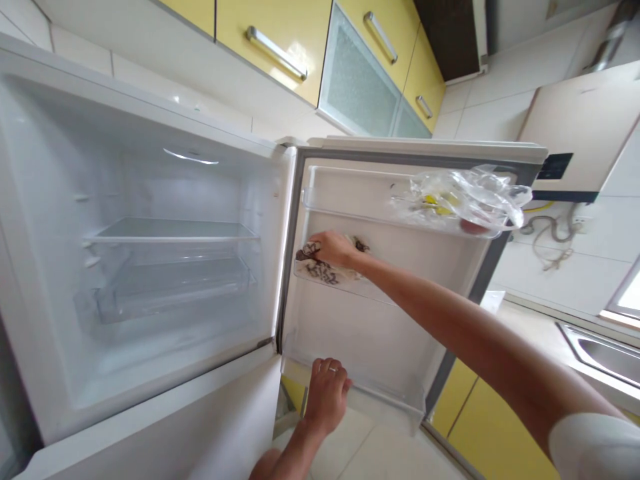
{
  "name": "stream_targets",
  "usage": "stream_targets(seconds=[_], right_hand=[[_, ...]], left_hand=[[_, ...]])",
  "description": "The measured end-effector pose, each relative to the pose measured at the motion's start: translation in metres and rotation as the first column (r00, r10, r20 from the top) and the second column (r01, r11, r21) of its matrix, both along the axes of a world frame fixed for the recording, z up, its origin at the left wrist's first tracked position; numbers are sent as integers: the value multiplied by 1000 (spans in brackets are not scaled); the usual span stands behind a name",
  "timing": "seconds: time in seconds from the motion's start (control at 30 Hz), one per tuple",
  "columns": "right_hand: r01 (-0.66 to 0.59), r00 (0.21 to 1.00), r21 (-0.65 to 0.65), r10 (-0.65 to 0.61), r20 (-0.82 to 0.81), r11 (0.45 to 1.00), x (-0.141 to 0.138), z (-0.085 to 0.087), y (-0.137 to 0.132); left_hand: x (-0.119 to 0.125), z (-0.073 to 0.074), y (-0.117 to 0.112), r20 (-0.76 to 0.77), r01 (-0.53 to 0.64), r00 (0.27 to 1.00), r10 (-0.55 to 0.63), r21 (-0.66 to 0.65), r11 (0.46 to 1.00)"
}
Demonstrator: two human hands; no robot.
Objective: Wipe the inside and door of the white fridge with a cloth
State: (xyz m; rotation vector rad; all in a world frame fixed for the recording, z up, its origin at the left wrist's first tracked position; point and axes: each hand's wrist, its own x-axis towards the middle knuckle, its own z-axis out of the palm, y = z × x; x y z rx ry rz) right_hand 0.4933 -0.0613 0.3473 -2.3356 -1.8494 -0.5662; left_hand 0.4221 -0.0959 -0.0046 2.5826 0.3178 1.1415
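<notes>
Fridge door [390, 340] stood wide open. Patterned cloth [323, 270] lay bunched in the door's middle shelf [370, 296], at the hinge side, with the right hand [334, 250] gripping it from above. Left hand [327, 393] was near the foot of the door, fingers curled, palm side hidden; could not tell whether it held anything. Progress: handling of the cloth looked under way, not finished, since the hand had not let go of it. How much of the door was done could not be told from its surface. Cloth covered only the hinge end of the middle shelf; the rest of that shelf, toward the door's free edge, looked left over. Clear plastic bag [480, 190] sat on the door's upper shelf, near the free edge, its contents unclear. Cloth had no clear front; its longer spread ran roughly along the door's middle shelf, dark patches at both ends.
</notes>
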Motion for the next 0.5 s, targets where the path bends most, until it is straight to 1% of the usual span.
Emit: stream_targets(seconds=[0.07, 0.1, 0.13, 0.17, 0.2, 0.27, 0.3, 0.37, 0.4, 0.43, 0.5], right_hand=[[-59, 995, 32, 57, 78, 998, -5, -6, 12], [-117, 982, 36, 110, 154, 992, -5, -9, 17], [-192, 951, 29, 179, 251, 981, -4, -11, 21], [-275, 897, 7, 254, 361, 961, 0, -13, 23], [-354, 822, -25, 324, 468, 935, 5, -13, 25], [-475, 648, -98, 423, 633, 874, 20, -13, 27], [-519, 564, -127, 451, 692, 845, 28, -12, 27], [-592, 432, -137, 456, 778, 794, 46, -11, 24], [-625, 390, -119, 441, 808, 771, 54, -10, 22], [-652, 367, -92, 419, 831, 753, 61, -10, 19], [-677, 364, -38, 380, 851, 735, 72, -10, 10]], left_hand=[[0, -2, 0, 12, 1, 1000, -1, 8, 1000], [0, -3, 0, 21, 4, 1000, -4, 9, 1000], [0, -4, 0, 31, 7, 999, -8, 9, 1000], [0, -5, 1, 42, 9, 999, -9, 10, 1000], [0, -7, 1, 52, 7, 999, -8, 10, 1000], [0, -9, 2, 68, 3, 998, -3, 9, 1000], [0, -10, 3, 75, 1, 997, -2, 8, 1000], [0, -11, 4, 94, 6, 996, -7, 10, 1000], [0, -12, 5, 103, 11, 995, -12, 13, 1000], [0, -13, 6, 111, 14, 994, -16, 18, 1000], [-1, -14, 7, 118, 15, 993, -19, 28, 999]])
